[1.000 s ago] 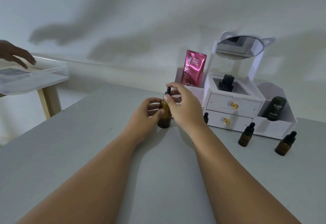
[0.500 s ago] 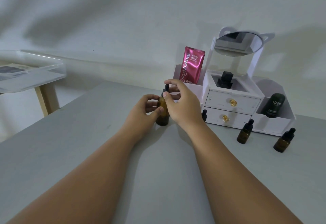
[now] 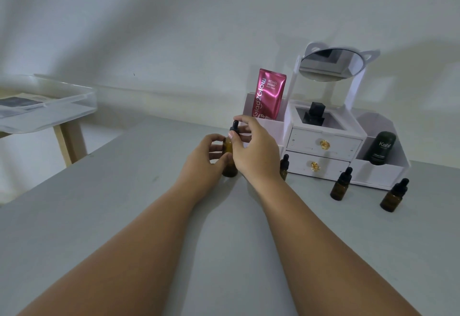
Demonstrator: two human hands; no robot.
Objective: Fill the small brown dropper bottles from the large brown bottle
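As the head camera sees it: the large brown bottle (image 3: pixel 229 165) stands upright on the grey table (image 3: pixel 99 216), a little above the frame's centre, between the two hands.
Left hand (image 3: pixel 201 159): comes in from 7 o'clock of the bottle. Its fingers and thumb curl round the amber body and steady it on the tabletop.
Right hand (image 3: pixel 256 149): reaches in from 5 o'clock. Thumb and forefinger pinch the black dropper cap (image 3: pixel 234 126) at the bottle's 12 o'clock; the other fingers are loosely bent and hold nothing.
Small dropper bottles: three, all capped and upright, at 3 to 4 o'clock of the large bottle. The nearest (image 3: pixel 284 169) is half hidden behind the right wrist, the middle one (image 3: pixel 341 186) and the far one (image 3: pixel 393 197) stand well apart from the hands.
Behind them: a white drawer organiser (image 3: pixel 321 166) with a round mirror (image 3: pixel 331 64), a pink serum sachet (image 3: pixel 270 94) and a dark Kahf bottle (image 3: pixel 379 149).
Handling, judged: the bottle looks like glass, so rigid, smooth, breakable, and heavier low down if it is full. Grip the body at mid-height.
Cap, judged: light and narrow. Pinch its hard collar, not the soft bulb, to unscrew it.
Risk, judged: a tall bottle on a small base tips easily, so keep its base flat on the table.
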